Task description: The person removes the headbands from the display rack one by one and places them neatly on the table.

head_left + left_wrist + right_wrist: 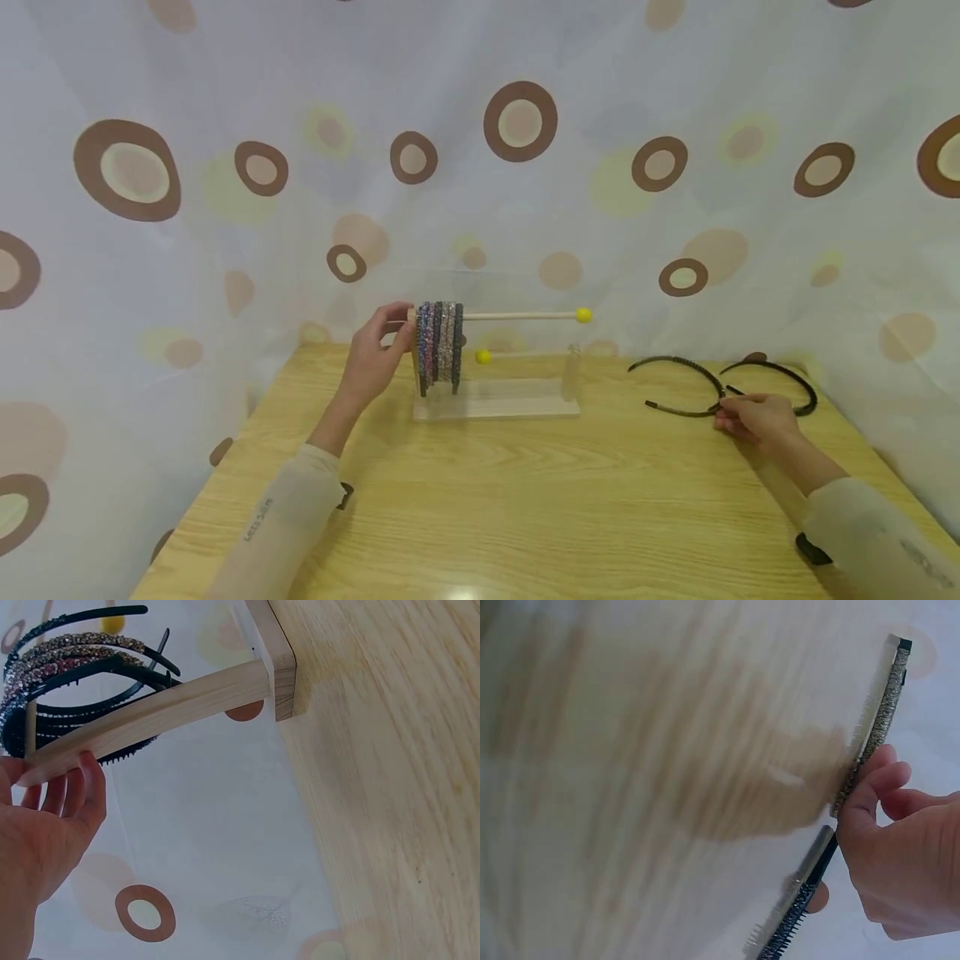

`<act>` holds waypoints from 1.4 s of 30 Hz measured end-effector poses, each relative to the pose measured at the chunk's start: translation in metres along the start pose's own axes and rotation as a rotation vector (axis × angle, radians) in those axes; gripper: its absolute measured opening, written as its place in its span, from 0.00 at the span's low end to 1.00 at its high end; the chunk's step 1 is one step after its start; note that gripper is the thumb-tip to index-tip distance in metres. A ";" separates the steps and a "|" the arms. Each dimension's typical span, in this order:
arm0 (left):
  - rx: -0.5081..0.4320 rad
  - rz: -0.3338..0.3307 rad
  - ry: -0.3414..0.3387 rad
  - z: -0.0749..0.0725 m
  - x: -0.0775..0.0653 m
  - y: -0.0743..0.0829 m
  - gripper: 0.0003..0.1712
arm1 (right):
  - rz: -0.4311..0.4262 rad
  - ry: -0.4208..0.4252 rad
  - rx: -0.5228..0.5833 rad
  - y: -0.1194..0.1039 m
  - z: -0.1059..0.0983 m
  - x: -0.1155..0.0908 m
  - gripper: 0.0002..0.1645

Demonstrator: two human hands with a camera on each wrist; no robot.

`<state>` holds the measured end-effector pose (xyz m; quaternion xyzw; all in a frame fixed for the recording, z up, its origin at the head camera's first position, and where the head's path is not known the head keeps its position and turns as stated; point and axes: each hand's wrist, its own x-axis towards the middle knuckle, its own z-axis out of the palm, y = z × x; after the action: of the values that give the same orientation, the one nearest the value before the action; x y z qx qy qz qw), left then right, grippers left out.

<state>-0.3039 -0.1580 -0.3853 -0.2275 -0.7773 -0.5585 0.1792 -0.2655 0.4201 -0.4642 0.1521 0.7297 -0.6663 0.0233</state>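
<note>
A wooden headband stand (517,406) rests toward the back of the table. Several glittery headbands (441,346) hang side by side from the left end of its upper rod (525,316). My left hand (372,354) grips the top of the stand's left upright (180,709), thumb and fingers on either side of the wood. Over at the right, my right hand (765,421) pinches a grey glittery headband (885,712) that lies on the table. Beside it is a black headband (806,387) with small teeth along its inner side.
Yellow balls cap the upper rod (583,315) and a lower rod (483,357), which comes from a shorter right post (572,372). Behind the wooden table (525,500) hangs a white curtain (465,217) with brown circles.
</note>
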 end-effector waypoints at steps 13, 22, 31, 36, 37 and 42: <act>-0.043 0.040 -0.019 0.000 0.001 -0.010 0.20 | -0.310 -0.011 -0.333 -0.056 0.060 -0.031 0.35; -0.040 0.053 -0.033 0.002 -0.001 -0.008 0.21 | -0.421 -0.104 -0.146 -0.099 0.163 -0.057 0.26; -0.031 0.045 -0.031 0.003 0.000 -0.009 0.20 | -0.483 -0.286 -0.082 -0.108 0.254 -0.053 0.19; -0.040 0.021 -0.043 0.006 -0.004 -0.009 0.21 | -0.429 -0.357 -0.045 -0.103 0.293 -0.055 0.18; -0.041 0.023 -0.040 0.006 -0.004 -0.009 0.22 | -0.416 -0.365 -0.031 -0.103 0.300 -0.056 0.18; -0.040 0.044 -0.020 0.006 -0.001 -0.007 0.21 | -0.386 -0.383 0.054 -0.104 0.333 -0.054 0.23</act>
<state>-0.3068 -0.1547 -0.3932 -0.2534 -0.7626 -0.5675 0.1793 -0.2966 0.0766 -0.3876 -0.1180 0.7096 -0.6941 0.0291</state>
